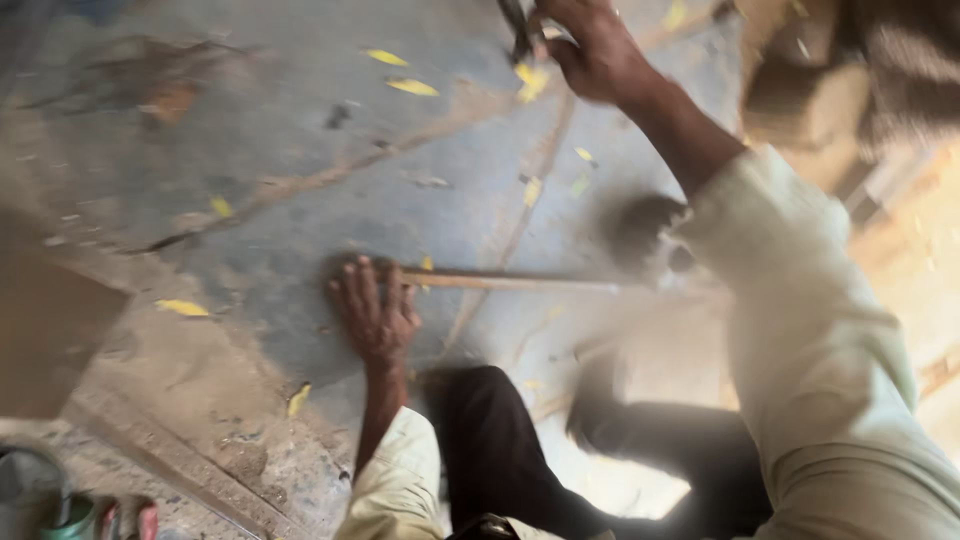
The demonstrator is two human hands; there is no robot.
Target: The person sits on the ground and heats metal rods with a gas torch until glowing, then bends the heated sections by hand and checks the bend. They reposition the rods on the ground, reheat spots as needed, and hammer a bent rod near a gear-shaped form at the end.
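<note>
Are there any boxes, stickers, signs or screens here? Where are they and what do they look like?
None show: no box, label, sign or screen.
Floor: grey, dusty concrete.
Yellow scraps: small, scattered over the floor, blank.
Stick: thin, wooden, lying under the left hand.
Right hand: raised at the top, gripping a dark tool, too blurred to name.

I see a thin wooden stick (510,281) lying flat on the grey floor, running from nine to three o'clock. Its nine o'clock end is under my left hand (375,310), pressed palm down. At twelve o'clock my raised right hand (595,45) grips a dark tool (517,28); blur hides what kind it is
</note>
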